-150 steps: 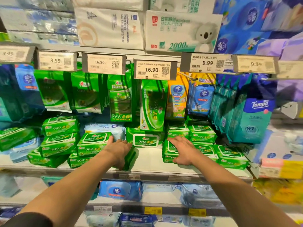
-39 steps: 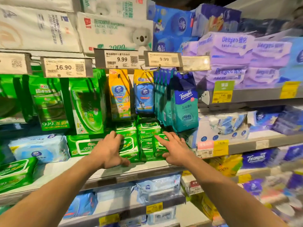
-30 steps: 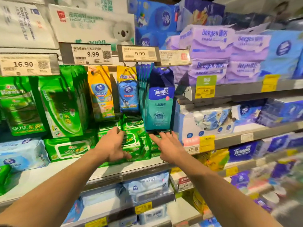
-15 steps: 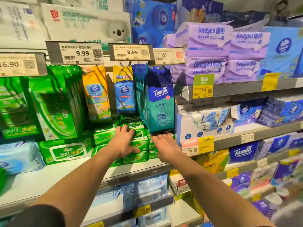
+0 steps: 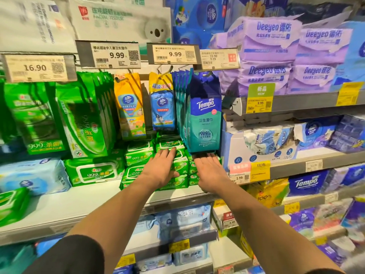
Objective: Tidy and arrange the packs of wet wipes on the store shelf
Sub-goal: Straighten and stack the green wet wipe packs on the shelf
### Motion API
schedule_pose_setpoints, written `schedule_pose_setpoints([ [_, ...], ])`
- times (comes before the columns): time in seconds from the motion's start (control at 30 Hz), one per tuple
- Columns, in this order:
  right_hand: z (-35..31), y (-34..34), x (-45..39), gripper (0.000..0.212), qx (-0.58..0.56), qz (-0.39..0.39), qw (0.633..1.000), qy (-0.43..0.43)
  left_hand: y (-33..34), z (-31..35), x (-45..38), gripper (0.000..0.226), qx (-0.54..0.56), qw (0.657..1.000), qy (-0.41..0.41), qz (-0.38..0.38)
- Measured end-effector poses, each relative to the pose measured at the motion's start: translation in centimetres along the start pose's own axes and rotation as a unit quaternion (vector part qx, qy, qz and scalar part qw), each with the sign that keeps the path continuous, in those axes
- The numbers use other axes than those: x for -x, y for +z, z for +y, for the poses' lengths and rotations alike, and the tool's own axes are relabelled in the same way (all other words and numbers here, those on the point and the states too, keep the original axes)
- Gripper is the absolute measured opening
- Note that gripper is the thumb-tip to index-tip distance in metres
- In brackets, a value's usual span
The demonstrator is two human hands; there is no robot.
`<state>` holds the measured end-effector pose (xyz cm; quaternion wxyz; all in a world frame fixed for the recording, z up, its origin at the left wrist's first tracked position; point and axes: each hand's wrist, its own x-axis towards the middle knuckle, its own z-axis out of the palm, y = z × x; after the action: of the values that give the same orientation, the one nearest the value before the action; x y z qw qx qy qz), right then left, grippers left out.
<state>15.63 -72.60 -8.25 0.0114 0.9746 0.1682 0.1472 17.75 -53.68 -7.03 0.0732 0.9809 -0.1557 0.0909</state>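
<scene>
Store shelving fills the whole view, a white shelf board (image 5: 79, 202) running across the middle with grey metal shelves (image 5: 308, 101) stepping off to the right at other heights. Price tags (image 5: 116, 55) hang in a row from the rail above, yellow labels (image 5: 260, 171) are clipped along the shelf edges, and purple tissue bundles (image 5: 272, 56) and white facial tissue boxes (image 5: 122, 20) crowd the top level. The light is bright and warm from overhead, and the far right edge is too blurred to read.
</scene>
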Motion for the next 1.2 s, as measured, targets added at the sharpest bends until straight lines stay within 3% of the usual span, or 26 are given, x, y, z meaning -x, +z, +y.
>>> schedule_pose_setpoints([
  [0.2, -0.5, -0.3, 0.1, 0.042, 0.018, -0.029, 0.999, 0.018, 0.0, -0.1, 0.8, 0.094, -0.004, 1.000, -0.008, -0.008],
  [0.47, -3.2, -0.1, 1.3, 0.089, 0.064, -0.002, 0.998, 0.006, -1.0, -1.4, 3.5, 0.112, 0.008, 0.999, 0.010, 0.036],
  [0.67, -7.8, -0.5, 1.6, 0.099, 0.069, -0.008, 0.997, 0.017, -3.6, -6.6, 8.4, 0.109, 0.002, 0.997, 0.035, 0.066],
  [0.8, -14.9, -1.3, 1.0, 0.100, 0.060, 0.006, 0.998, -0.025, -5.5, -13.4, 14.1, 0.093, -0.003, 0.996, 0.029, 0.082],
  [1.0, -30.6, -1.6, -1.1, 0.098, -0.024, 0.007, 0.993, -0.118, -8.5, -27.2, 22.9, 0.077, -0.032, 0.994, -0.050, 0.095],
  [1.1, -37.3, -2.0, -2.1, 0.104, -0.087, -0.040, 0.987, -0.128, -11.0, -33.0, 26.2, 0.075, -0.059, 0.986, -0.106, 0.114],
  [1.2, -42.0, -2.4, -4.3, 0.089, -0.125, -0.047, 0.979, -0.151, -13.0, -37.7, 29.1, 0.077, -0.084, 0.973, -0.164, 0.140],
])
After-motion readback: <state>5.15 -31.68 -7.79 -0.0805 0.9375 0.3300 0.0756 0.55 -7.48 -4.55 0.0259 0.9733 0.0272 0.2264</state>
